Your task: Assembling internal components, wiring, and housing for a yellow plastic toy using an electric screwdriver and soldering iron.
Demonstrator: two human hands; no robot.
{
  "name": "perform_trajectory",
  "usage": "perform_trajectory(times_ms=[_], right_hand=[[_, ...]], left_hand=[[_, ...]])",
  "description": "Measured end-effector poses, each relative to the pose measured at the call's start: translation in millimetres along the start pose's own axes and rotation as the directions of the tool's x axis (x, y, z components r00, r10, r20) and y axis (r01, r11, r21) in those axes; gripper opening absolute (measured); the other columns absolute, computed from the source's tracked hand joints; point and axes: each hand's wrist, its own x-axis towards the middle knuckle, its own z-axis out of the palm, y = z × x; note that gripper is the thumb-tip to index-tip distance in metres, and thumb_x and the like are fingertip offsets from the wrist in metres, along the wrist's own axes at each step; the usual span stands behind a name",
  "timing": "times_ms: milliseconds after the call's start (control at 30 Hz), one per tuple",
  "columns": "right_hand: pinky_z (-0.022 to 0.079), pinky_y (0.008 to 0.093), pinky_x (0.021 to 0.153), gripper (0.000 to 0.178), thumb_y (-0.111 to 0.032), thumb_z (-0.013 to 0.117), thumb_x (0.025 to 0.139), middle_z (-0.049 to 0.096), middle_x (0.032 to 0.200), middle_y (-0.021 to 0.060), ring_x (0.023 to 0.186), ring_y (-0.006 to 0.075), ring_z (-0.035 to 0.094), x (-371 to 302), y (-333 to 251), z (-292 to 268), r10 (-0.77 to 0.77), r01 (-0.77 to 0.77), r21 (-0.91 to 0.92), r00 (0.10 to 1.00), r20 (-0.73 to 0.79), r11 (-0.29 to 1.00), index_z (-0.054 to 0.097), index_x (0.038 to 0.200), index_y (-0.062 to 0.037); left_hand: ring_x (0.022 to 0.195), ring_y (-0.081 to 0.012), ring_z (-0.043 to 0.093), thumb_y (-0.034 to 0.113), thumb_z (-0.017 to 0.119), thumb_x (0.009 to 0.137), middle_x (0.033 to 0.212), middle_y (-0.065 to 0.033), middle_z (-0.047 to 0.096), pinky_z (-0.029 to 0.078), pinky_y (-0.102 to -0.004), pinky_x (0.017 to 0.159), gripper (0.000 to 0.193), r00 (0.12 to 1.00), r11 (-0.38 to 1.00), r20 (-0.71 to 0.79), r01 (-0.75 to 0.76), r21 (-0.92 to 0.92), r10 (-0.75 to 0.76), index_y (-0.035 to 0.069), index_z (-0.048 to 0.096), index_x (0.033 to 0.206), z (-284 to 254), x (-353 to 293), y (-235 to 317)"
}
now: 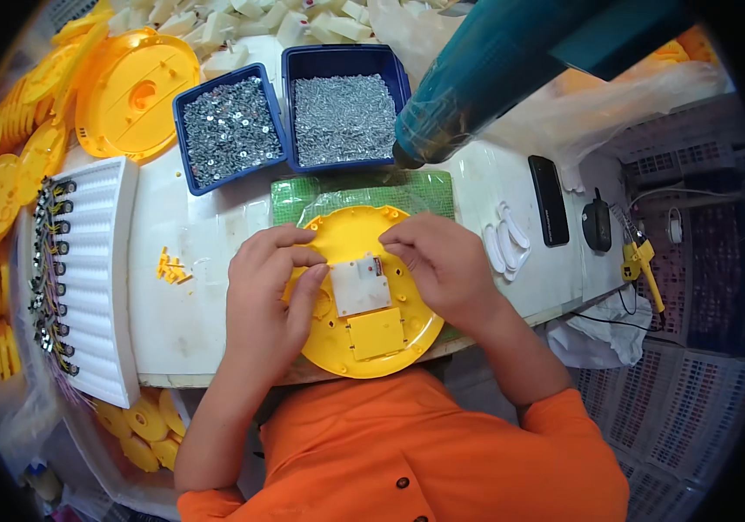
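Observation:
A round yellow plastic cover [364,352] lies in front of me, its inner side up, partly over a green mat [429,187]. A white box-shaped module [359,291] sits in its middle, with a small yellow rectangular lid [376,333] just below. My left hand [268,283] is at the cover's left side, thumb and forefinger apart beside the module, nothing seen between them. Over the cover's upper right, my right hand [444,268] is closed, fingertips pinched together near the module's corner. Whatever its fingertips hold is hidden.
A teal power screwdriver [485,74] hangs above. Behind stand blue bins of dark screws [231,130] and silver screws [344,117]. A white foam tray [98,278] and stacked yellow covers [137,96] are left. White curved parts [507,242], a phone [549,202] and a yellow glue gun [642,270] are right.

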Motion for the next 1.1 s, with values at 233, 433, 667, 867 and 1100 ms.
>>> perform_trajectory(times_ms=[233,433,667,867,1100], right_hand=[[0.056,0.0415,0.068,0.012,-0.001,0.074,0.084,0.07,0.086,0.0115,0.079,0.0321,0.07,7,-2,16,-0.136,0.163,-0.242,0.983,0.122,0.956,0.069,0.095,-0.0044],[0.057,0.0421,0.071,0.014,-0.001,0.074,0.083,0.07,0.086,0.0119,0.079,0.0329,0.07,6,-3,12,-0.139,0.157,-0.18,0.985,0.105,0.971,0.07,0.095,-0.0037],[0.057,0.0422,0.074,0.012,-0.002,0.073,0.082,0.071,0.088,0.0125,0.081,0.0335,0.07,0,-3,17,-0.136,0.159,-0.166,0.98,0.145,0.973,0.071,0.093,-0.0049],[0.057,0.0414,0.074,0.013,-0.005,0.072,0.081,0.072,0.088,0.0098,0.082,0.0303,0.07,2,-7,13,-0.126,0.166,-0.227,0.975,0.182,0.96,0.072,0.093,-0.0076],[0.054,0.0454,0.075,0.013,-0.004,0.072,0.083,0.069,0.088,0.0165,0.084,0.0378,0.068,1,2,5,-0.164,0.226,-0.222,0.95,0.266,0.948,0.069,0.095,-0.002]], left_hand=[[0.109,-0.0273,0.062,0.008,0.078,0.085,0.105,-0.0039,0.071,0.042,-0.0421,0.099,0.008,0.993,0.974,0.046,-0.12,0.193,0.113,0.008,0.073,0.091,2,15,-3],[0.105,-0.0254,0.064,0.013,0.08,0.082,0.102,-0.0018,0.072,0.042,-0.0438,0.097,0.009,0.982,0.963,0.035,-0.19,0.193,0.186,0.011,0.073,0.088,-1,13,-4],[0.103,-0.0251,0.066,0.018,0.08,0.084,0.103,-0.0019,0.072,0.046,-0.0439,0.095,0.009,0.976,0.966,0.08,-0.213,0.148,0.203,0.013,0.074,0.086,1,7,-17],[0.107,-0.0243,0.064,0.025,0.076,0.089,0.105,-0.0007,0.071,0.044,-0.0448,0.097,0.012,0.976,0.944,0.031,-0.218,0.247,0.218,0.013,0.075,0.089,6,4,-19],[0.109,-0.0252,0.062,0.028,0.074,0.089,0.104,-0.003,0.068,0.043,-0.0453,0.097,0.015,0.953,0.933,0.079,-0.304,0.191,0.294,0.014,0.074,0.092,10,17,-33]])
